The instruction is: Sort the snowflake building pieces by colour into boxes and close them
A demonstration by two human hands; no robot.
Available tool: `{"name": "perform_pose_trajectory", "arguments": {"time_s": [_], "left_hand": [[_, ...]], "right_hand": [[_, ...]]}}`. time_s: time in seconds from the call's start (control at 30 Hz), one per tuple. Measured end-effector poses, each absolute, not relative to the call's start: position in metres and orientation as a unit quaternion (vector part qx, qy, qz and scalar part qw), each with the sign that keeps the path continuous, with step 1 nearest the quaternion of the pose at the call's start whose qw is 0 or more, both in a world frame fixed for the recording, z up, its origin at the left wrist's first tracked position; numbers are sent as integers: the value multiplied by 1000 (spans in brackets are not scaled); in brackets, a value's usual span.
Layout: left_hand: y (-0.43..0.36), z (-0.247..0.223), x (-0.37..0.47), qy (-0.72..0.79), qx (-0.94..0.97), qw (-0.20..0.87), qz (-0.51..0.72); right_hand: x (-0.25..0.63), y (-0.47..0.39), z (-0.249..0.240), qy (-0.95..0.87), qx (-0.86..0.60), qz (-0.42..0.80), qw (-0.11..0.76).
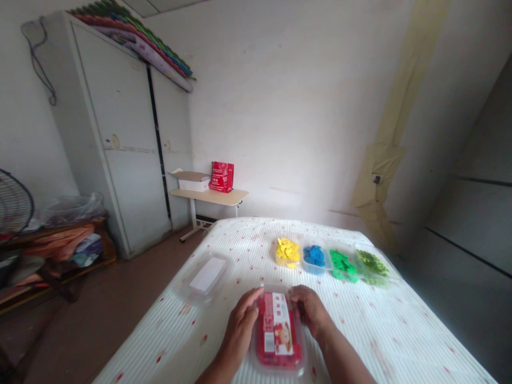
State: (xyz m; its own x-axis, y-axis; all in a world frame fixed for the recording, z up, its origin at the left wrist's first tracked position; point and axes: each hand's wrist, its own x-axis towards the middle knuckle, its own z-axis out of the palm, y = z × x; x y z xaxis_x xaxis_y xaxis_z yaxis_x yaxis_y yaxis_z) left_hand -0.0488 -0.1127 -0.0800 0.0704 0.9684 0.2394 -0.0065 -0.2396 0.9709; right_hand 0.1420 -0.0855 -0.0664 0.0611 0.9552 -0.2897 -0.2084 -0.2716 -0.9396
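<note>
A lidded clear plastic box lies on the table in front of me, with red contents showing through and a printed label on its lid. My left hand grips its left side, thumb and fingers reaching along the upper left edge. At the upper right edge, my right hand holds the box with bent fingers, partly hidden. Farther back stand clear tubs of small plastic pieces: yellow pieces, blue pieces, green pieces and light green pieces.
A clear plastic lid or tray with a white label lies on the table to the left. Behind is a small side table with a red bag and a white box. A grey cabinet and a fan stand left.
</note>
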Motion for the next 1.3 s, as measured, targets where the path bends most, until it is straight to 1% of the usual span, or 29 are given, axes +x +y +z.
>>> {"name": "perform_pose_trajectory", "arguments": {"time_s": [0.3,0.47,0.6,0.9,1.23,1.3], "left_hand": [[-113,-69,-44,432,528,480,552],[-97,-61,-33,467,495,463,568],[-86,-57,-20,494,452,503,547],[-87,-45,0,475,432,517,565],[-86,-65,4,442,369,557,599],[-85,-67,4,438,360,561,603]], "right_hand": [[143,-85,-65,-345,-536,590,495],[148,-85,-63,-348,-531,595,492],[158,-85,-62,-347,-535,594,491],[170,-88,-58,-350,-545,589,484],[166,-84,-64,-340,-568,570,487],[164,-84,-64,-338,-557,584,484]]}}
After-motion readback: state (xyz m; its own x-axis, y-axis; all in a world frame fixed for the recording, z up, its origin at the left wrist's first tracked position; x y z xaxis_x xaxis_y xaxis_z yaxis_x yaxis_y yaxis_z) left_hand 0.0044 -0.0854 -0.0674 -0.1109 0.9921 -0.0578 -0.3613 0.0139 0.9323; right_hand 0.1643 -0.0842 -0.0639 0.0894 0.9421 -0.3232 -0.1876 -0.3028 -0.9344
